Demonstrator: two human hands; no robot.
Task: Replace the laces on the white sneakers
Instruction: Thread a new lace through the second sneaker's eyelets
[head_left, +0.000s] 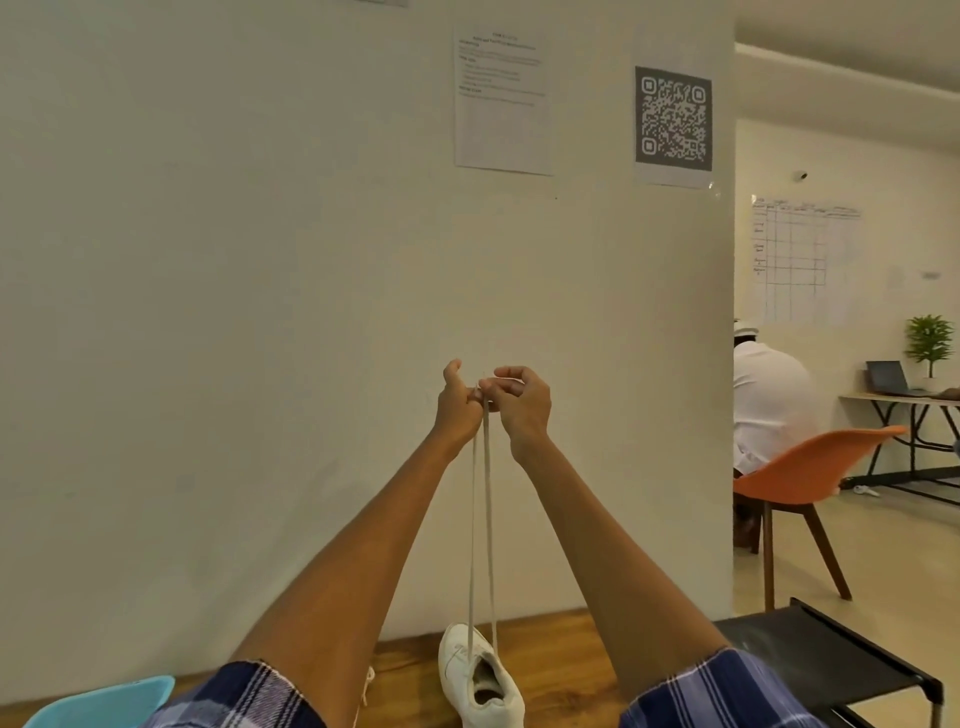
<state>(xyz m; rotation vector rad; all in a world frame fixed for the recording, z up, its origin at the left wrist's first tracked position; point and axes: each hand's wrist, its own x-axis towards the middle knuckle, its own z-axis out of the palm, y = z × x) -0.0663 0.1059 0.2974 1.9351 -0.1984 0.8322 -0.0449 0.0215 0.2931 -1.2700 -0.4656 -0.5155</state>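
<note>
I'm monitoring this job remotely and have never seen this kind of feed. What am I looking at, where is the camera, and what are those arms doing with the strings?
There is no machine: one wide-angle camera sits on a person's head, looking forward and down along their bare arms. The left hand and right hand are raised together, both pinching the ends of a white flat shoelace. Its two strands run down to a white low-top sneaker lying on a brown wooden table. A turquoise plastic tub sits at the table's left edge. Behind is a white wall with a QR-code sheet.
</note>
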